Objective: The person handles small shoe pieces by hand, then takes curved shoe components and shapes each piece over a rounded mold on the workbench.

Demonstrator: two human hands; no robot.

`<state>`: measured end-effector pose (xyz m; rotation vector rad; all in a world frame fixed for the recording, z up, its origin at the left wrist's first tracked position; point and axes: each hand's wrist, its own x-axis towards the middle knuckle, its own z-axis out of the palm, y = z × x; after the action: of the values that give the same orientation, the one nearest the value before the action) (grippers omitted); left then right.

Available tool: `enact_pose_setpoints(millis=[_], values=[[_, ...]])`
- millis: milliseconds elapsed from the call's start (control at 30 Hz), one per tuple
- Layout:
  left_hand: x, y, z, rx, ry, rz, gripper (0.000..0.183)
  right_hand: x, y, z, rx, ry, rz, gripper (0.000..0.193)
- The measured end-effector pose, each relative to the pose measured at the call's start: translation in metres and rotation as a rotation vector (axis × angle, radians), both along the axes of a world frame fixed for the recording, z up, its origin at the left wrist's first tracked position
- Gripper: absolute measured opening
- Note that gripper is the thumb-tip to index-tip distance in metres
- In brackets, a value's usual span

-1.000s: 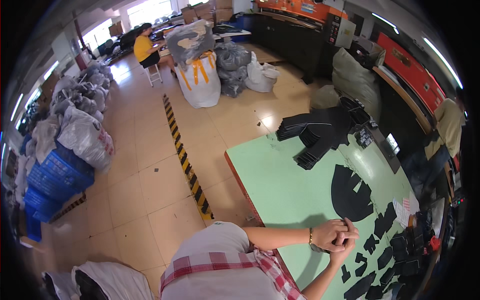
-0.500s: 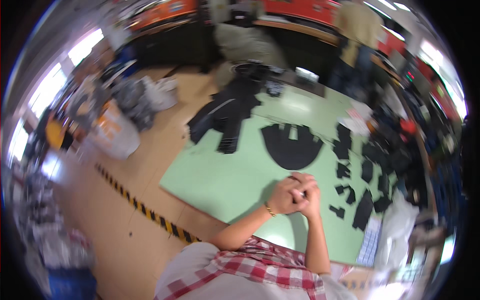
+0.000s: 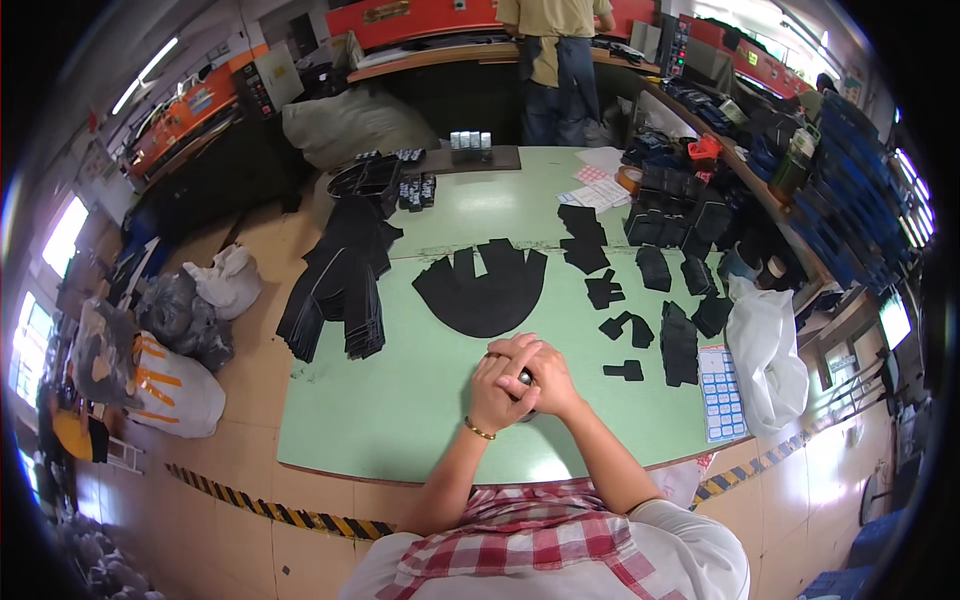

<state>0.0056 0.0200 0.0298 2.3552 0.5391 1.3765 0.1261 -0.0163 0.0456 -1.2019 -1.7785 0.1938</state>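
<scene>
My left hand [image 3: 493, 394] and my right hand [image 3: 548, 372] are clasped over the near middle of the green table, fingers folded across each other. Between them shows a small shiny round thing [image 3: 525, 377], mostly covered, whose kind I cannot make out. Just beyond my fingers lies a black fan-shaped fabric piece [image 3: 480, 298] with notches along its far edge. Stacked black cut pieces [image 3: 340, 275] spread at the left of the table. Smaller black pieces [image 3: 626, 370] lie to the right of my hands, beside a longer black piece [image 3: 679, 343].
Around the green table [image 3: 400, 430] stand a white plastic bag [image 3: 765, 355] at right and filled sacks [image 3: 180, 390] on the left floor. A blue-and-white label sheet [image 3: 721, 393] lies near the right edge. Another person [image 3: 558, 75] stands at the far red machine.
The view has swung and levelled, so the table and its pieces sit further left in the picture. My hands remain clasped together.
</scene>
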Motion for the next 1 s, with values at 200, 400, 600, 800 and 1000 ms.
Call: enact_pose_setpoints(millis=[200, 400, 600, 800, 1000], values=[[0.000, 0.001, -0.001, 0.002, -0.015, 0.009, 0.056, -0.001, -0.001, 0.004, -0.017, 0.007, 0.002, 0.043], [0.000, 0.001, 0.000, 0.003, -0.024, -0.003, 0.055, -0.001, 0.001, 0.002, 0.007, 0.019, 0.016, 0.043], [0.000, 0.002, 0.000, 0.022, -0.011, -0.012, 0.057, -0.002, 0.000, 0.002, 0.014, 0.022, -0.002, 0.044], [0.000, 0.003, 0.000, 0.016, -0.010, -0.006, 0.057, -0.003, -0.005, 0.011, 0.030, 0.027, 0.001, 0.047], [0.001, 0.002, 0.000, 0.005, -0.017, -0.006, 0.058, -0.001, 0.001, 0.003, 0.016, 0.025, 0.001, 0.047]])
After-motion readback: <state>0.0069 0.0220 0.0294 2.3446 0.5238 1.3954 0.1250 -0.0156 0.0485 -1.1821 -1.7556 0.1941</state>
